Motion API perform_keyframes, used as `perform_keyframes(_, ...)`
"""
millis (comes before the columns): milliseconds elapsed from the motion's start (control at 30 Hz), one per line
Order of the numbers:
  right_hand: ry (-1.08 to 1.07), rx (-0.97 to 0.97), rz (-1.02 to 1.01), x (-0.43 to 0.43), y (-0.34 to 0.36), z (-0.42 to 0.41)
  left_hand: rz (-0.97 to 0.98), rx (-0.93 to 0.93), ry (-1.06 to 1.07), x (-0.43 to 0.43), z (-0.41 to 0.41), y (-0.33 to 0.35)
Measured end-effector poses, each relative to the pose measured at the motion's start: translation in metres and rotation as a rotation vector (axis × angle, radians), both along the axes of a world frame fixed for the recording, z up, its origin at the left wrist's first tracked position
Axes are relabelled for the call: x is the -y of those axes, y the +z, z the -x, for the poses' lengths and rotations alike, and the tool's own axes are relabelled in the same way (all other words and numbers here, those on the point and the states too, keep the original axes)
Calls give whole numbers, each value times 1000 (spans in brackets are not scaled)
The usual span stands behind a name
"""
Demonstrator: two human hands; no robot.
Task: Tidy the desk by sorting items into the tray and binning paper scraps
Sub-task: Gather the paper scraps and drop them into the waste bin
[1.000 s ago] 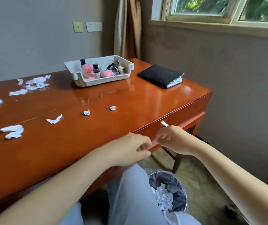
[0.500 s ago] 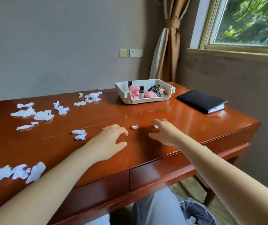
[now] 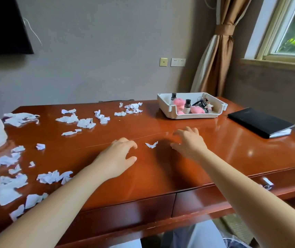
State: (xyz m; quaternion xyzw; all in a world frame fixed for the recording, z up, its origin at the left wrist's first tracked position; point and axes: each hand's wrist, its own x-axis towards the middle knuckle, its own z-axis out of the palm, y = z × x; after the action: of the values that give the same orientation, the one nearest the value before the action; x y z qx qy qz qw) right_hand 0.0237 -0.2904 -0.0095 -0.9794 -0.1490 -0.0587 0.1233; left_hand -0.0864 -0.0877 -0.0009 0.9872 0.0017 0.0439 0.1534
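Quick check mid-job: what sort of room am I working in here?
Probably a hotel room or a bedroom, not an office: a glossy wooden desk with drawers against the wall, a tied-back curtain by a window, and a dark wall-mounted screen top left.

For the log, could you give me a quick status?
Left hand and right hand open, empty, flanking one paper scrap. Tray loaded. Many scraps left. Nothing blocking.

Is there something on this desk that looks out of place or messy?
Yes. Torn white paper scraps litter the desk, mostly its left half and back edge, and one small scrap lies between the left hand and right hand. The tray and the black notebook look orderly.
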Motion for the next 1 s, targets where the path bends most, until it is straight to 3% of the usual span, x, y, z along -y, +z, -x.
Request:
perform_keyframes(200,-49,-206,25,5,-5,-7,-85,-38,34,-11,1,-8)
perform_keyframes(433,131,-184,90,-33,1,-3,-234,-59,124,-26,11,-4)
perform_keyframes(633,225,-138,23,-73,-9,2,-354,-133,209,-52,41,1)
perform_keyframes(1000,356,-325,-94,-142,-6,15,-320,-304,465,-84,84,2)
